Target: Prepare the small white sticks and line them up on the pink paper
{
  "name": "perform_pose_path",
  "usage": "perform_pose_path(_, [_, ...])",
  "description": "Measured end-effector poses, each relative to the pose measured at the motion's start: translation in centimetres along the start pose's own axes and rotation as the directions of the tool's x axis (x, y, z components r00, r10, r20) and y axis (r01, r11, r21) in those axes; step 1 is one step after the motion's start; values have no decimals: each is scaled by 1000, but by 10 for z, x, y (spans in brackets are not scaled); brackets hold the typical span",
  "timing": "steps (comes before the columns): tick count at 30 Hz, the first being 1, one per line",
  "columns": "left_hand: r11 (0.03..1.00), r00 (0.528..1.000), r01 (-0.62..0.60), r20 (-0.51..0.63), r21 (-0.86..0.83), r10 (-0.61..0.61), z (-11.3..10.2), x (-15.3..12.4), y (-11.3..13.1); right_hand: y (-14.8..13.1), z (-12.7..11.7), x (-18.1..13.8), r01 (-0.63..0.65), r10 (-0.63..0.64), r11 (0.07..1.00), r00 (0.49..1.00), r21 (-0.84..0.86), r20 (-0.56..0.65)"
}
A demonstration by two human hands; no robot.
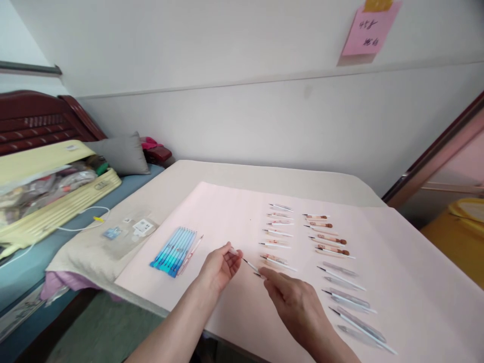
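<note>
My left hand is closed, pinching a small pale pen part between thumb and fingers; its exact kind is hard to make out. Facing it, my right hand is closed on a thin pen refill whose dark tip points at my left hand. The rest of the refill is hidden by the fingers. Right of my hands lie disassembled pens: white refills beside clear or patterned barrels, some barrels with brown figure tops, others grey and translucent. To the left is a row of blue pens beside one pinkish pen.
A pink sheet covers much of the table. Clear plastic packaging lies at the left edge. Beyond that stand a bed with a grey pillow and a pale yellow open case. A yellow bin-like object is at right.
</note>
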State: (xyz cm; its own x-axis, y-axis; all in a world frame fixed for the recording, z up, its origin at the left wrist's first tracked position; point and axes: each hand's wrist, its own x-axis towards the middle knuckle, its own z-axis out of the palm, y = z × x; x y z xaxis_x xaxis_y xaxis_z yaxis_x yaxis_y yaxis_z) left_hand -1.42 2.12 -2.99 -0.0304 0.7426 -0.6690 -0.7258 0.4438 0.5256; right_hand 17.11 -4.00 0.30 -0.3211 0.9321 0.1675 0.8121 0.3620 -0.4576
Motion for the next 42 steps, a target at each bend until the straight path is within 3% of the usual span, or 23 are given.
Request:
perform_pose_path(4, [998, 999, 52, 6, -34, -51, 1, -2, 1, 2, 1, 0, -82, 84, 977, 996, 197, 3])
perform_pose_path(13, [984, 963, 79, 244, 160, -117, 7, -21, -14, 6, 9, 13, -330, 341, 790, 937, 516, 76])
perform_pose_path(18, [976, 930, 75, 339, 205, -142, 12, -31, -33, 2, 10, 16, -318, 300, 732, 945, 603, 134])
perform_pose_path(22, [984, 945, 56, 309, 172, -108, 12, -30, -42, -1, 12, 15, -277, 214, 744, 961, 608, 175])
perform_pose_path(27, [995, 982, 9, 184, 100, -27, 12, -25, -33, 8, 20, 16, -337, 262, 719, 941, 608, 212])
perform_pose_path(32, [996, 992, -83, 103, 35, 79, 7, -15, -12, 11, 10, 18, -470, 350, 560, 881, 683, 319])
perform_pose_path(37, [990, 984, -74, 169, 116, 53, 8, -21, -19, 7, 3, 21, -423, 442, 390, 865, 818, 237])
perform_pose_path(42, [948, 964, -7, 253, 319, -79, 15, -36, -46, 10, 11, 24, -435, 432, 449, 870, 780, 237])
